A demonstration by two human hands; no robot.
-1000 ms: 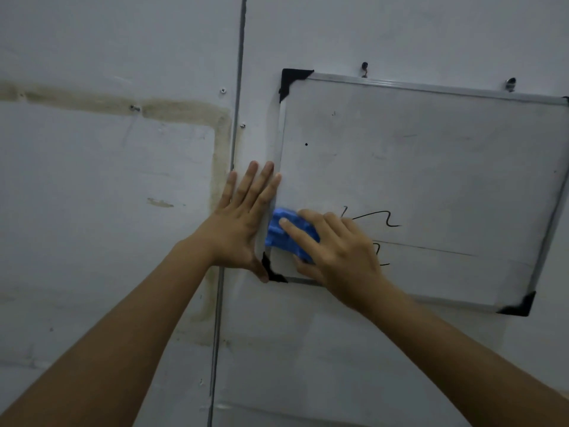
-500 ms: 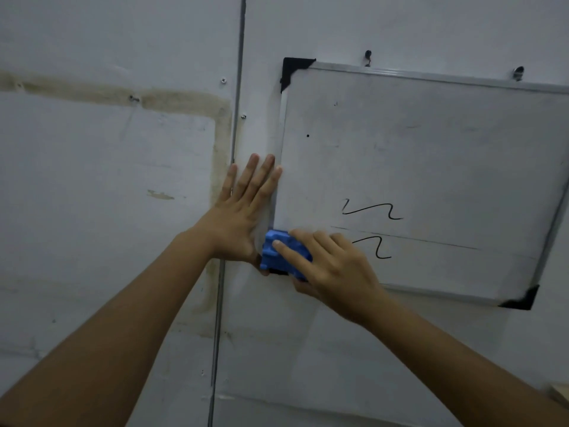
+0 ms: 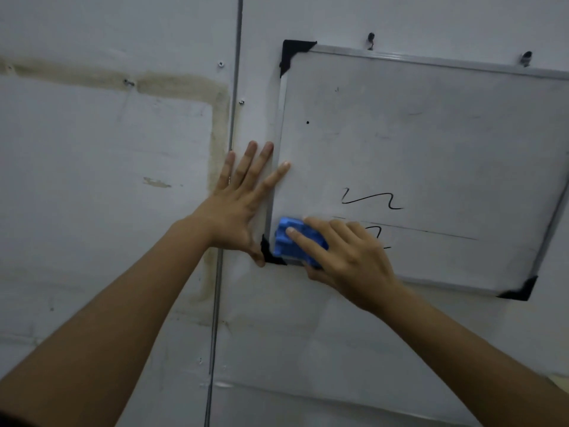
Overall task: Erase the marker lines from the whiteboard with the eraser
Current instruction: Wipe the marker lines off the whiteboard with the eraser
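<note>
A whiteboard [image 3: 431, 134] with a silver frame and black corners hangs tilted on the wall. A black squiggle [image 3: 371, 200] sits low on it, above a thin straight line [image 3: 431, 231]. My right hand [image 3: 348, 254] hides most of a second squiggle [image 3: 376, 231] below that line. That hand presses a blue eraser [image 3: 291, 241] flat against the board's lower left corner. My left hand [image 3: 243, 201] lies flat with fingers spread over the board's left frame edge and the wall.
A vertical metal strip [image 3: 229, 180] runs down the wall just left of the board. Two hooks [image 3: 371, 40] hold the board's top edge. A brownish stain band [image 3: 172, 83] marks the wall at left.
The eraser and my right hand have shifted right from the corner onto the board, covering most of the lower squiggle. My left hand stays pressed at the frame edge.
</note>
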